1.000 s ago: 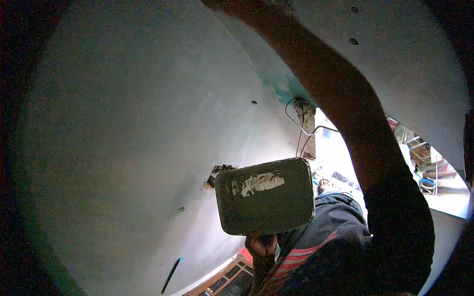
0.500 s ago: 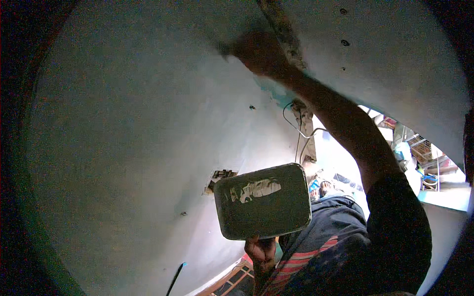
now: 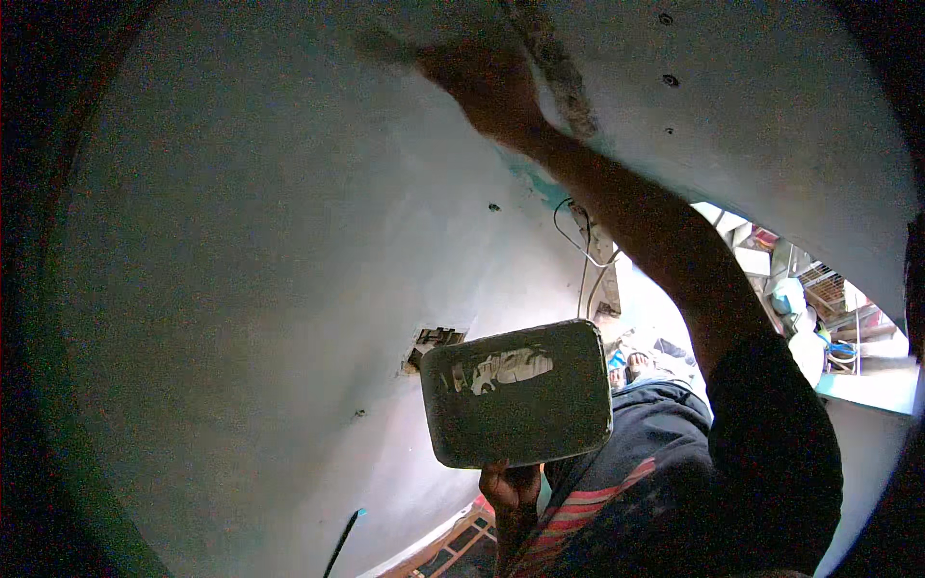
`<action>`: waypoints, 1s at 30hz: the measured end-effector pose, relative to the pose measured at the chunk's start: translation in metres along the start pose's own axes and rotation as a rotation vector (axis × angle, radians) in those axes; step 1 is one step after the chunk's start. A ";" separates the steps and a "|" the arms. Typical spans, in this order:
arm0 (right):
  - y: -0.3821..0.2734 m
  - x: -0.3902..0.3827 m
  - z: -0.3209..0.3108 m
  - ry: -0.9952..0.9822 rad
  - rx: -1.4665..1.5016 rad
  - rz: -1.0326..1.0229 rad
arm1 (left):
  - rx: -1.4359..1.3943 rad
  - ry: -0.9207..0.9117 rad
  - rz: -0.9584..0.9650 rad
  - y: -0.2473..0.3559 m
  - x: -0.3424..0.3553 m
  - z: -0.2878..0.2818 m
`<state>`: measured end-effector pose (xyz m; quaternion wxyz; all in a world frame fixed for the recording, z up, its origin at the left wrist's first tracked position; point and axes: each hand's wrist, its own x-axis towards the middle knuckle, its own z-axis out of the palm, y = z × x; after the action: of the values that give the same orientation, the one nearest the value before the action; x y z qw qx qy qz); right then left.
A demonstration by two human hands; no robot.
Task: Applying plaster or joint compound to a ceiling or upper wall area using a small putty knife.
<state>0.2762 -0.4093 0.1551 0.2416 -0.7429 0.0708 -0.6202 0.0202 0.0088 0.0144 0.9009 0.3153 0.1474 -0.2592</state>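
Note:
My left hand (image 3: 509, 486), low in the middle, grips the lower edge of a dark rectangular tray (image 3: 520, 414) with rounded corners and a worn, pale rim. A whitish smear lies across the upper part of its face. High up, my right arm reaches to the pale wall (image 3: 260, 250). My right hand (image 3: 482, 87) is dark and blurred by motion. It is closed on something that juts out leftward against the wall, too smeared to name.
Left of the tray, a square wall opening (image 3: 438, 337) shows wiring. Loose cables (image 3: 583, 246) hang by the corner, below a rough unpainted strip (image 3: 559, 72). A thin dark rod (image 3: 342, 544) stands lower left. At right, a bright gap shows cluttered household items (image 3: 819, 299).
My right hand has swept a little left and up along the wall with what it holds. The tray and my left hand have hardly moved.

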 end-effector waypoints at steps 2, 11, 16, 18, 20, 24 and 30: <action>0.017 -0.078 -0.017 -0.301 -0.224 0.189 | 0.049 0.071 0.078 -0.005 -0.002 0.009; 0.037 -0.083 -0.027 -0.589 -0.300 -0.121 | 0.002 0.021 0.099 -0.008 0.006 0.005; -0.063 0.077 -0.038 -0.491 -0.477 -0.255 | -0.013 0.011 0.040 -0.001 0.007 -0.003; -0.075 0.110 -0.041 -0.266 -0.388 -0.297 | -0.014 0.038 0.023 -0.003 0.009 -0.001; -0.082 0.135 -0.041 -0.042 -0.293 -0.333 | -0.056 -0.028 -0.032 -0.003 0.009 -0.001; -0.078 0.136 -0.031 0.297 -0.125 -0.374 | -0.095 -0.046 -0.059 0.001 0.009 -0.017; -0.008 -0.064 -0.033 -0.323 -0.090 0.146 | -0.034 -0.018 0.005 0.001 0.002 -0.014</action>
<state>0.2290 -0.3856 0.1051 0.2609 -0.8357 0.1125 -0.4700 0.0210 0.0173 0.0036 0.9080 0.2979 0.1427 -0.2575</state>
